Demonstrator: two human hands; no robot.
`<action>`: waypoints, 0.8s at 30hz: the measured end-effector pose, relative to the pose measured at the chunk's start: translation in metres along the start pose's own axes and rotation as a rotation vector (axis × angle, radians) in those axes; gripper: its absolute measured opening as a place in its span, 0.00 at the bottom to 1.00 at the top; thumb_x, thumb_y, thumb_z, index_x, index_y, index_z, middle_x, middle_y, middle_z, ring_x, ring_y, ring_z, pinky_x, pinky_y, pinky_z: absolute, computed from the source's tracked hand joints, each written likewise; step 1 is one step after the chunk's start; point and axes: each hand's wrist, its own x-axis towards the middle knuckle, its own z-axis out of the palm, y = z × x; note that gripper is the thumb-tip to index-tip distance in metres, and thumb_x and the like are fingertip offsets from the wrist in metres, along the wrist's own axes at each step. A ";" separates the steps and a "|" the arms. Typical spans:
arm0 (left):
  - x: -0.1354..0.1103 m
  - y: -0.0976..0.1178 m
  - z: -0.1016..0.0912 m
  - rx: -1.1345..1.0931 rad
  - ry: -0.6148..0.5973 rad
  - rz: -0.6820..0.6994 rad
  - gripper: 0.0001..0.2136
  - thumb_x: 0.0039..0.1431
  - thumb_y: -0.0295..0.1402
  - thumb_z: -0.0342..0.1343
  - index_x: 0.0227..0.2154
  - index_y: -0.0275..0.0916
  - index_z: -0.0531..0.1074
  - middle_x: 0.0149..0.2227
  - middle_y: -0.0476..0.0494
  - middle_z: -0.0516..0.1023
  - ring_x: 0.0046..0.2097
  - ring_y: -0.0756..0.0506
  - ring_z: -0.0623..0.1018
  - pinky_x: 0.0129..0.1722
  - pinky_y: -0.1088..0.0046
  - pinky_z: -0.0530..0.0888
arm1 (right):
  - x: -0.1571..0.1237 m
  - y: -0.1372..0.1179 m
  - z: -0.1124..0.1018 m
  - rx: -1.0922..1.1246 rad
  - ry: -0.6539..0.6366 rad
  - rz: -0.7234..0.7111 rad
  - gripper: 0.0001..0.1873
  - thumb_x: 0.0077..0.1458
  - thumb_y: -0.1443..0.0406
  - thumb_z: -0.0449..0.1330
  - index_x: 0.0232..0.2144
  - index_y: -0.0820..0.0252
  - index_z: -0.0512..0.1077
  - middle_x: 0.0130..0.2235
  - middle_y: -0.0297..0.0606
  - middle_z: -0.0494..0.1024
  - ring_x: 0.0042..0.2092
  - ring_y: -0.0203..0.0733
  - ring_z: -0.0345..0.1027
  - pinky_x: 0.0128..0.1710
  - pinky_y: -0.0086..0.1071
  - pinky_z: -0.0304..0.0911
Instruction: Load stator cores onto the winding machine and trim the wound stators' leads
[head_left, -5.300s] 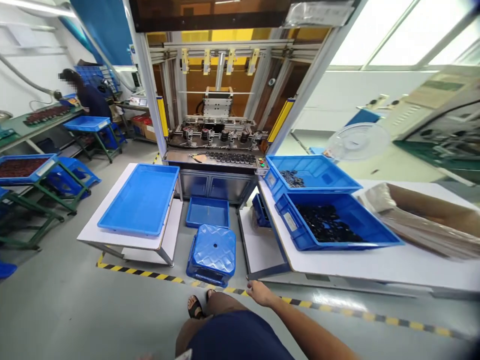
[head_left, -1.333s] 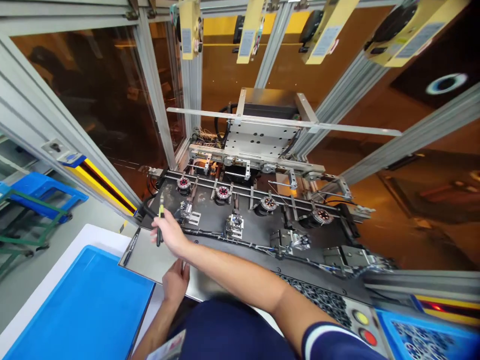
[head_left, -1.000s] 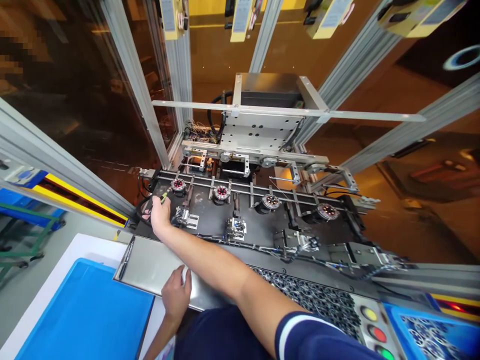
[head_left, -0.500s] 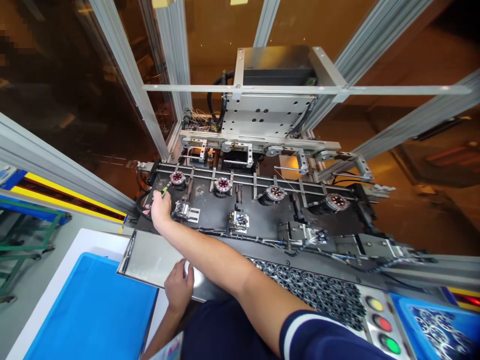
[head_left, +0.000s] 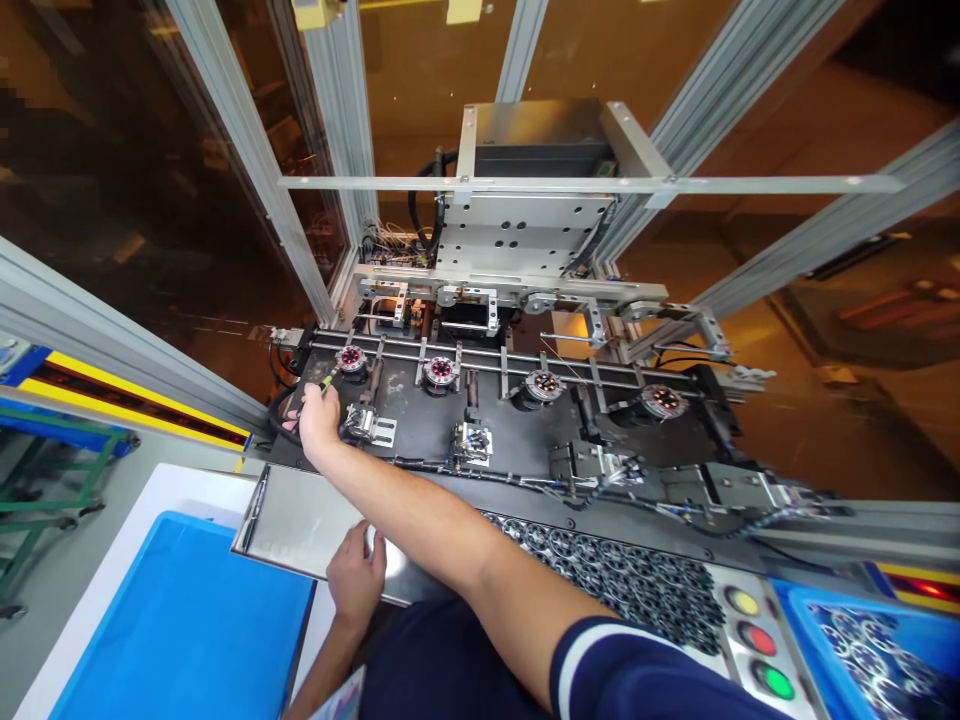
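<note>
Head camera view shows a person's two bare hands at a metal-framed machine with amber panels. The right hand reaches across the body to the left end of a black flat machine bed. Its fingers are closed in a pinch on a slim yellow-green and black pen-shaped tool, whose tip points at the leftmost round part with a red-and-black face. Tip and part lie very close; contact cannot be confirmed.

Three similar parts stand along the same row: a second red-faced round part, then a third round part with orange spots and a fourth round part with orange spots. A small silver metal clamp fixture sits just beside the right wrist.

The left hand is at the front edge of a bare steel ledge, fingers curled, thumb near the forefinger; whether it grips anything cannot be told. A thin black pen-like rod lies at the ledge's left end.

Right of the forearm, many black rings lie packed together. Beside them are a round yellow button, a red button and a green button. A shallow blue plastic tray rests on a white tabletop at lower left.
</note>
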 end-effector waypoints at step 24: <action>0.008 -0.009 0.004 0.067 -0.039 -0.090 0.17 0.64 0.43 0.52 0.45 0.37 0.76 0.24 0.49 0.74 0.28 0.46 0.76 0.30 0.72 0.64 | -0.040 -0.074 -0.151 0.119 -0.029 -0.066 0.08 0.54 0.61 0.56 0.35 0.57 0.63 0.29 0.25 0.67 0.19 0.26 0.61 0.13 0.21 0.63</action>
